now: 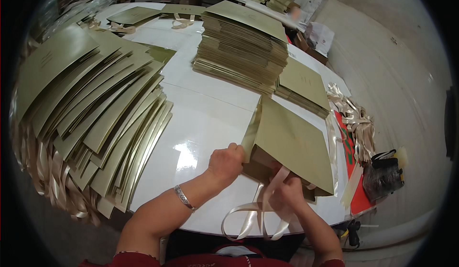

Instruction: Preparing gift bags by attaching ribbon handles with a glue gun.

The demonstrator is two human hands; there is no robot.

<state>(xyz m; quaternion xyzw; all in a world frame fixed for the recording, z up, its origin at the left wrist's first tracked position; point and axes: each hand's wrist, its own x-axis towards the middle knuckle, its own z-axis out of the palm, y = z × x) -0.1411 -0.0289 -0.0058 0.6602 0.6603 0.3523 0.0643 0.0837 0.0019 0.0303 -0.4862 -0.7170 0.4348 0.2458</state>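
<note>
Before me lies a gold-green paper bag [296,141] with its mouth towards me, partly opened. My left hand [226,163], closed with the thumb on top, grips the edge of the bag's left side. At the mouth, my right hand [289,192] has its fingers bent around a cream satin ribbon [279,179]; some fingertips are hidden by the bag's upper panel. Loops of ribbon hang from the mouth over the front of the white table [211,98].
Fanned bags [107,98] with dangling ribbons [53,181] fill the left side. A tall stack of flat bags [244,48] stands behind, beside a lower stack [304,82]. At right are a ribbon bundle [360,130], a red sheet [358,199] and a dark plastic-wrapped object [383,179].
</note>
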